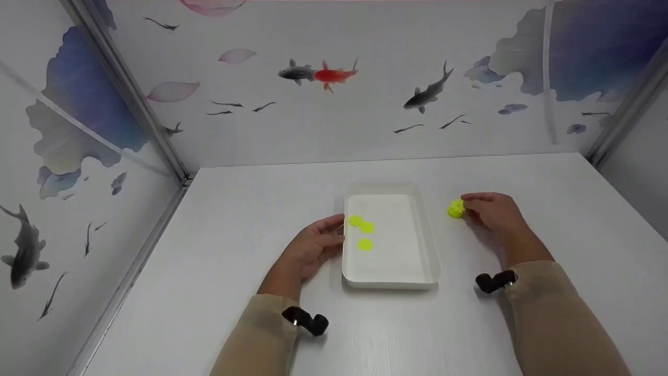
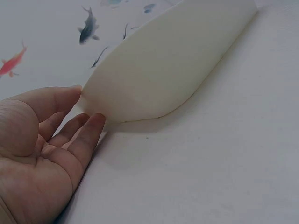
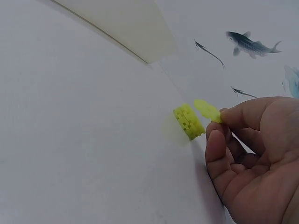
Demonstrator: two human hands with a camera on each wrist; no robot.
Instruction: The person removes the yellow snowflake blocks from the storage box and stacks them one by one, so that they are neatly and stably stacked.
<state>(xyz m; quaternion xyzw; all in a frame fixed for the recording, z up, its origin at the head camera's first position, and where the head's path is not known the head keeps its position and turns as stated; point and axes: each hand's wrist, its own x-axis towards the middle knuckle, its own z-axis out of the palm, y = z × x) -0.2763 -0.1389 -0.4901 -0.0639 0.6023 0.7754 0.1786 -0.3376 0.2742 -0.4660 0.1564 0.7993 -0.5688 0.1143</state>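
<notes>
My right hand (image 1: 496,214) pinches a thin, bright yellow notched disc (image 3: 208,110) between thumb and fingertips. Just beside that disc, a short stack of similar yellow discs (image 3: 188,122) stands on the table to the right of the tray. Against the left wall of the shallow white tray (image 1: 390,285) my left hand (image 1: 314,245) rests, its fingertips touching the rim and side, fingers fairly straight. Lying flat in the tray's left part are three yellow discs (image 1: 365,244); the two farther ones touch or overlap. The left wrist view shows only the tray's outer wall (image 2: 154,70).
The white table (image 1: 250,209) meets a back wall (image 1: 334,136) printed with fish and petals. A similar printed panel (image 1: 31,156) with a metal frame bounds the left side. Both wrists carry small black cameras (image 1: 308,319) over beige sleeves.
</notes>
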